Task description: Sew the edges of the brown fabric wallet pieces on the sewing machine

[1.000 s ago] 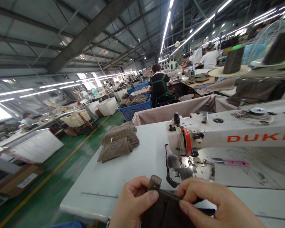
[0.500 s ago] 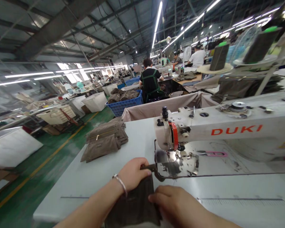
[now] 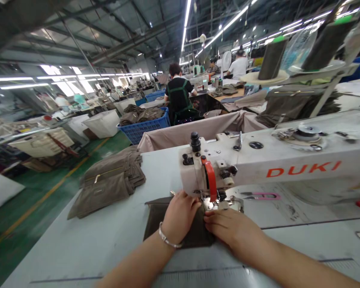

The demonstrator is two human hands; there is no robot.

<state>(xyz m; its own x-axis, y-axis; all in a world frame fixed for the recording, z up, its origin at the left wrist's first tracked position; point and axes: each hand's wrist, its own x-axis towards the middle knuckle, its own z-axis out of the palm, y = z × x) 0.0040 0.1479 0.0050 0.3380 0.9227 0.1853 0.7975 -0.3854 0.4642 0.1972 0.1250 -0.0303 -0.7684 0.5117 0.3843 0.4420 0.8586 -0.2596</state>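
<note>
A dark brown fabric piece (image 3: 198, 235) lies flat on the white sewing table, its right edge at the presser foot of the sewing machine (image 3: 211, 182). My left hand (image 3: 180, 214), with a silver bracelet at the wrist, is closed on the fabric's upper part just left of the needle area. On the right edge, my right hand (image 3: 228, 228) grips the fabric with fingers held together, close in front of the foot. A small metal tip, perhaps a zipper pull, shows beyond my left hand. The needle itself is hidden.
Zippered brown fabric pieces (image 3: 108, 180) lie stacked at the table's left. Pink-handled thread snips (image 3: 262, 196) rest on the machine bed. Thread cones (image 3: 271, 60) stand at upper right. Behind are a blue basket (image 3: 147, 128) of brown pieces and a seated person (image 3: 180, 96).
Both hands have moved the fabric piece forward from the table's front to the presser foot. The fabric now lies flatter beside the machine head. The camera view has shifted slightly.
</note>
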